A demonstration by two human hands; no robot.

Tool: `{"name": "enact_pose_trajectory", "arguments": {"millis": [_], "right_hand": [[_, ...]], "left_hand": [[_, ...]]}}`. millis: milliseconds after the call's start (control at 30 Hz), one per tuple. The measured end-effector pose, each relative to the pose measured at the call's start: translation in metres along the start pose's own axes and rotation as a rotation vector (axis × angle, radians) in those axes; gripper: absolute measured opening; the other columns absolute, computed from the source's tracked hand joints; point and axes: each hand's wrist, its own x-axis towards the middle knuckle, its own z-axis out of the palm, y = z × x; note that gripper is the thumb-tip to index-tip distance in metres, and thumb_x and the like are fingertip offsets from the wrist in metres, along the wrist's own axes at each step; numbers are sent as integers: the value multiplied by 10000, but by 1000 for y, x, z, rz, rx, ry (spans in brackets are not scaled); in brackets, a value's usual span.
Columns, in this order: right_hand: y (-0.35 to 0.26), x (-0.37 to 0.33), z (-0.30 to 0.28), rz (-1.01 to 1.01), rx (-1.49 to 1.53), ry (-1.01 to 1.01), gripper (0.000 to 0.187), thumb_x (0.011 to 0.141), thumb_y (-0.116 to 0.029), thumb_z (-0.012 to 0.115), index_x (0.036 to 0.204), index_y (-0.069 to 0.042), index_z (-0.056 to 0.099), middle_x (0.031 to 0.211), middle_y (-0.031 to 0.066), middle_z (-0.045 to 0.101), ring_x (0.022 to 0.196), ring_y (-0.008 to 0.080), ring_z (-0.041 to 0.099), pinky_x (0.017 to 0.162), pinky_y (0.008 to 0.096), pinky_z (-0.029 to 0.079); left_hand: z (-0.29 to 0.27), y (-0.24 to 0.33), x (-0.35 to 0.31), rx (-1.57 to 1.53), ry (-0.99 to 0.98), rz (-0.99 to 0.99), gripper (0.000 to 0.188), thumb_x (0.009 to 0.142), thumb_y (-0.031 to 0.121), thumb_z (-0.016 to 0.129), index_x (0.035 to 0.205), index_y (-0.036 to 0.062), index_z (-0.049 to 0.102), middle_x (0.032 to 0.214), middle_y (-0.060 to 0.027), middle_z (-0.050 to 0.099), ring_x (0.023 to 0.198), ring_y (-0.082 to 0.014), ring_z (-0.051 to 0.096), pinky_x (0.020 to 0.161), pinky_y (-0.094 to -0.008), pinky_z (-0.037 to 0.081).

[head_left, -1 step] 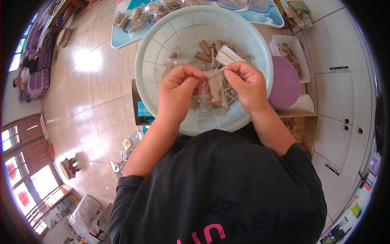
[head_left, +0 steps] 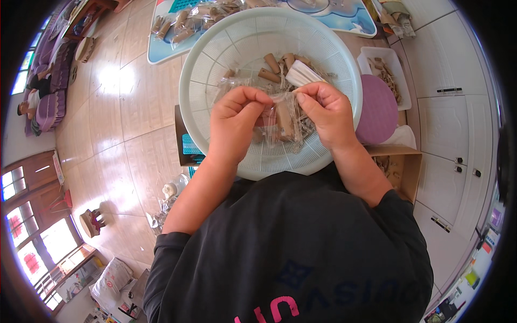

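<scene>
Between my two hands hangs a clear plastic bag (head_left: 276, 131) with a brown cardboard tube (head_left: 284, 119) inside it. My left hand (head_left: 237, 118) pinches the bag's upper edge on one side, thumb against the bent fingers. On the other side, my right hand (head_left: 327, 112) pinches the same edge between thumb and forefinger. Both hands are over a large pale green plastic basket (head_left: 195, 102). Down in the basket lie loose brown tubes (head_left: 269, 75), tangled pale string, more clear bags and a bundle of white strips (head_left: 305, 74).
Beyond the basket a blue patterned tabletop (head_left: 358, 24) bears several bagged tubes (head_left: 184, 35). At the right are a white bin (head_left: 371, 51), a purple round seat (head_left: 377, 110), a cardboard box (head_left: 410, 161) and white cabinets (head_left: 447, 124). A person sits on a purple sofa (head_left: 49, 113) far left.
The bag and the tube in it have turned slightly between my fingers. Both hands stay in nearly the same place.
</scene>
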Motion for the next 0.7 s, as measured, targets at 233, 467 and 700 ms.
{"name": "enact_pose_trajectory", "arguments": {"millis": [233, 467, 700], "right_hand": [[-9, 4, -8, 172, 161, -154, 144, 840, -127, 600, 896, 5, 616, 717, -19, 581, 646, 24, 489, 589, 165, 395], [-2, 5, -3, -7, -265, -35, 177, 837, -179, 616, 839, -4, 632, 709, -20, 586, 644, 20, 483, 568, 174, 394], [-14, 10, -29, -69, -106, 201, 221, 857, -210, 599, 882, 6, 639, 741, -18, 602, 650, 20, 470, 585, 165, 387]], "left_hand": [[1, 1, -5, 107, -82, 144, 127, 855, 2, 453, 871, -33, 573, 878, -106, 627, 769, -129, 603, 688, -263, 506], [0, -3, 1, 332, 55, 204, 122, 832, 25, 546, 952, 2, 555, 778, -70, 643, 707, -93, 597, 662, -209, 470], [-19, 7, 19, 1455, 246, 900, 235, 715, 10, 593, 945, 57, 571, 830, -77, 619, 795, -260, 594, 689, -335, 485]]}}
